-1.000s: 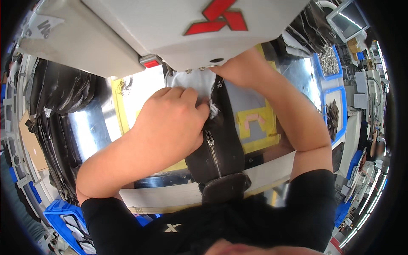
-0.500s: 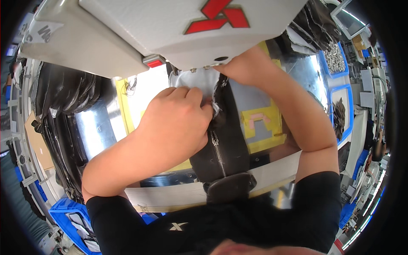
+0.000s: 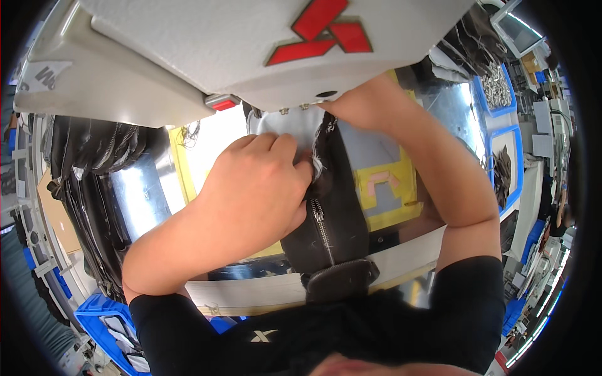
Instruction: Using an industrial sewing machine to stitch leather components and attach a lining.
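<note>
A black fabric piece with a silver zipper runs toward me from beneath an off-white sewing machine head. Frayed pale threads line its upper edge, and grey lining shows beside it. With fingers curled, my left hand grips the black fabric piece along its left side, fingertips tucked out of sight. My right hand reaches to the far end of the piece, just under the machine head, which covers its fingers. At the near end, a rounded black part hangs over the table edge.
Yellow tape marks the shiny metal worktop. Dark zippered pieces are piled at left. On the right stand a blue tray of metal parts and another blue tray with dark scraps. A blue crate sits at lower left.
The machine head appears slightly lower and larger in view. Both hands and the black fabric piece stay almost in place.
</note>
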`<control>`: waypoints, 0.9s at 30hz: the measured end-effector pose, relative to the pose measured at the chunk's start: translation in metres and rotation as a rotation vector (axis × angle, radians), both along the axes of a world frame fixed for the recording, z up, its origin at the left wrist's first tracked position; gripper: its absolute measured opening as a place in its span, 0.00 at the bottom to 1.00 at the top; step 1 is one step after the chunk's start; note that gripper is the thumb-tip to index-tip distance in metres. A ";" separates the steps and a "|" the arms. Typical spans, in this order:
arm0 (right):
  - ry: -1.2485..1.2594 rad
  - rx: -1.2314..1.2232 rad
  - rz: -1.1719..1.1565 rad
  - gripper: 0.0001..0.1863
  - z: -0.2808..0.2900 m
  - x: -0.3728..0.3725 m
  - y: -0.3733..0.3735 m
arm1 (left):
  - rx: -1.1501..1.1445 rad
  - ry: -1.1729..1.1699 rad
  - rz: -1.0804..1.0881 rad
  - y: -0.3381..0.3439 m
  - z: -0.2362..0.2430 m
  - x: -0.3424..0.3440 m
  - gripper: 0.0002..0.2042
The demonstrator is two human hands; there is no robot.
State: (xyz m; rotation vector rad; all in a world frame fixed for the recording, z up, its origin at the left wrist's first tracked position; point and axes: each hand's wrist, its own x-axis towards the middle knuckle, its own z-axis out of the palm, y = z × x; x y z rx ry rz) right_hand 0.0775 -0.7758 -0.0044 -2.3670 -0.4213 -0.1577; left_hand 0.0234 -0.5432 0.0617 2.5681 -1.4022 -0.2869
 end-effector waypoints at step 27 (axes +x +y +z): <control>0.145 -0.091 -0.034 0.13 0.008 -0.002 -0.023 | -0.247 -0.153 -0.015 -0.011 -0.026 -0.012 0.20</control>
